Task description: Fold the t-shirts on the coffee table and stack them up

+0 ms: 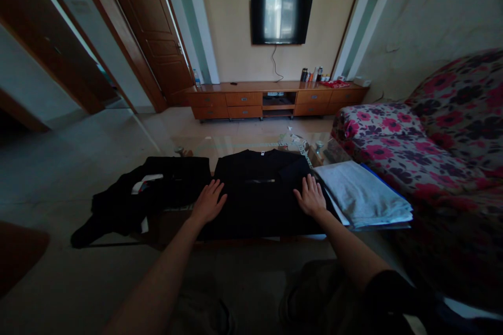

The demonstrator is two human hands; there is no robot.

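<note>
The person's left hand (209, 202) and right hand (312, 198) rest palm-down, fingers (310, 184) extended and slightly apart, gripping nothing, on opposite sides of a black fabric shirt (255, 207) spread across the glass-topped counter (231, 143) between rumpled black clothing (121, 201) and folded grey cloth (361, 196), probably holding it flat.

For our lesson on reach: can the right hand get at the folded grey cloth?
Probably yes: the right hand lies open on the black shirt, beside the folded grey cloth; nothing visible blocks the way.
</note>
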